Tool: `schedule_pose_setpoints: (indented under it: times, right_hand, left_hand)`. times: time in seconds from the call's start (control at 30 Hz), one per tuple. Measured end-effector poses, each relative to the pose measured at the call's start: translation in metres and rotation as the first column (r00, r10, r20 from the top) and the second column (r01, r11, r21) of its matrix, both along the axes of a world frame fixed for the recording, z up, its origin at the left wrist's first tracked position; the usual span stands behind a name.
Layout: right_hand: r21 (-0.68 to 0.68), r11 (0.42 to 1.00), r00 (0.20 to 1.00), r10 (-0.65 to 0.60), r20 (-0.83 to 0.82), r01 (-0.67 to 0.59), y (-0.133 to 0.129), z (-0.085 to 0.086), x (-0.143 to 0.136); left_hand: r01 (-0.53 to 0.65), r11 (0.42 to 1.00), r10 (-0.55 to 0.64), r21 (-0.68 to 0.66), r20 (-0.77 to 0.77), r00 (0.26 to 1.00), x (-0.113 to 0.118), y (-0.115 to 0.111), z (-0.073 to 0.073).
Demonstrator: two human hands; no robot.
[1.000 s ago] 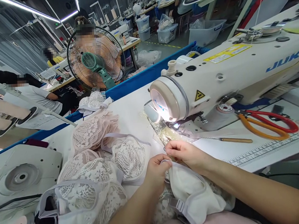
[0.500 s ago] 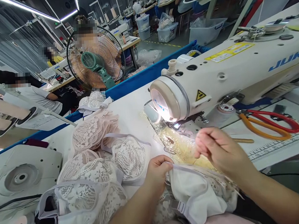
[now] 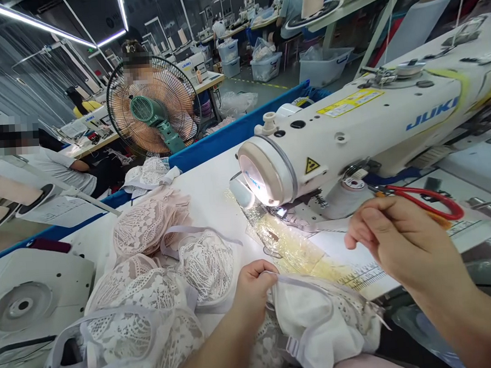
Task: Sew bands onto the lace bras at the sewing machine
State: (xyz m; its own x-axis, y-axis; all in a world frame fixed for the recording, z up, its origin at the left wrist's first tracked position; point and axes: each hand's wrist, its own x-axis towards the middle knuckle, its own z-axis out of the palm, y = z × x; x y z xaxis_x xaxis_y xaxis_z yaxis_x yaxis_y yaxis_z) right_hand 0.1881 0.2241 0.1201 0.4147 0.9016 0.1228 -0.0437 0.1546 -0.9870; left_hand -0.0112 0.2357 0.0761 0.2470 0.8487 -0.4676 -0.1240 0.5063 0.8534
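White bra (image 3: pixel 318 323) with a grey-lilac edging lies in the lower middle of the frame, bunched near the person's lap, its top edge pinched between the thumb and forefinger of the left hand (image 3: pixel 254 290). The right hand (image 3: pixel 396 242) is raised at the right of the frame, well apart from the bra, its fingers curled in toward the thumb; whether anything thin is caught between them, I cannot tell. Between and beyond the hands, a shiny yellowish strip (image 3: pixel 300 250) runs over the white table (image 3: pixel 212 180) toward the lit head of a JUKI sewing machine (image 3: pixel 337 130), which stretches to the upper right. Just behind the right hand, partly covered by it, are red-handled scissors (image 3: pixel 439 197), and ruler markings (image 3: pixel 361 278) show at the table's near edge. Left of the left hand, white lace bras (image 3: pixel 141 316) are heaped, with pinkish lace cups (image 3: pixel 144 225) above them. Farther out, a blue cloth barrier (image 3: pixel 242 124) borders the table; behind it stand a large fan (image 3: pixel 155 109) at upper left and clear bins (image 3: pixel 325 67) at upper middle. Another person (image 3: pixel 61 169) sits at the left edge.
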Motion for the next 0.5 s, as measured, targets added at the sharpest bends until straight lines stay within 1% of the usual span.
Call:
schedule_pose_setpoints:
  times: [0.07, 0.13, 0.2, 0.27, 0.3, 0.37, 0.43, 0.5]
  right_hand:
    - [-0.043, 0.998, 0.999, 0.051, -0.002, -0.051, 0.004, -0.009, 0.006]
    - [-0.118, 0.983, 0.99, 0.141, 0.006, -0.139, 0.008, -0.018, 0.01]
    - [-0.233, 0.944, 0.967, 0.252, 0.049, -0.234, 0.013, -0.028, 0.01]
    - [-0.362, 0.887, 0.924, 0.355, 0.139, -0.286, 0.018, -0.038, 0.009]
    - [-0.418, 0.863, 0.899, 0.391, 0.197, -0.284, 0.02, -0.042, 0.007]
    - [-0.484, 0.843, 0.842, 0.425, 0.332, -0.234, 0.022, -0.051, 0.007]
    - [-0.493, 0.855, 0.782, 0.417, 0.464, -0.163, 0.023, -0.058, 0.009]
    - [-0.461, 0.881, 0.709, 0.391, 0.586, -0.104, 0.022, -0.061, 0.013]
  left_hand:
    - [-0.003, 1.0, 0.003, 0.006, 0.002, 1.0, 0.0, 0.0, 0.0]
    - [0.016, 1.0, -0.016, 0.017, 0.006, 1.0, -0.001, 0.001, -0.001]
    - [0.063, 0.997, -0.064, 0.047, 0.01, 0.998, -0.004, 0.003, -0.002]
    - [0.119, 0.988, -0.121, 0.094, 0.013, 0.993, -0.007, 0.005, -0.003]
    - [0.146, 0.983, -0.149, 0.115, 0.014, 0.989, -0.009, 0.007, -0.003]
    - [0.193, 0.973, -0.198, 0.126, 0.025, 0.98, -0.012, 0.009, -0.003]
    - [0.217, 0.971, -0.223, 0.102, 0.047, 0.974, -0.013, 0.011, -0.003]
    - [0.218, 0.973, -0.224, 0.079, 0.071, 0.972, -0.013, 0.012, -0.003]
